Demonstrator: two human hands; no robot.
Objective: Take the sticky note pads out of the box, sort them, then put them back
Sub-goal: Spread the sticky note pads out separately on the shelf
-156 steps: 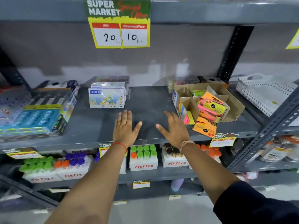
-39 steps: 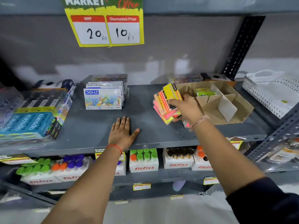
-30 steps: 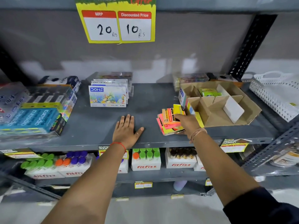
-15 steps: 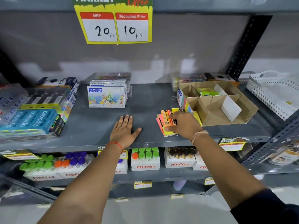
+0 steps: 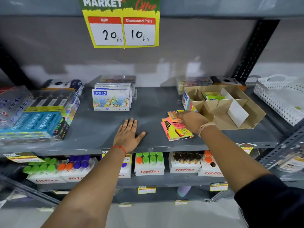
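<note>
A brown cardboard box (image 5: pixel 256 112) with dividers stands on the grey shelf (image 5: pixel 98 129), right of centre. One green pad (image 5: pixel 213 95) lies in its back compartment. Left of the box, a loose pile of pink and yellow sticky note pads (image 5: pixel 178 131) rests on the shelf. My right hand (image 5: pixel 191 121) is over the pile, fingers closed on an orange pad (image 5: pixel 173 116) at its top. My left hand (image 5: pixel 129 134) lies flat on the shelf with fingers spread, holding nothing.
DOMS pastel boxes (image 5: pixel 111 100) stand at the back centre. Apsara pencil packs (image 5: pixel 34 122) fill the left end. A white perforated basket (image 5: pixel 279 97) sits at the far right. Fitfizz bottles (image 5: pixel 148 162) line the shelf below. A price sign (image 5: pixel 122 30) hangs above.
My right hand carried the pads from the box to the shelf and set them down as a pile. It now grips the orange pad on top. My left hand stayed flat.
</note>
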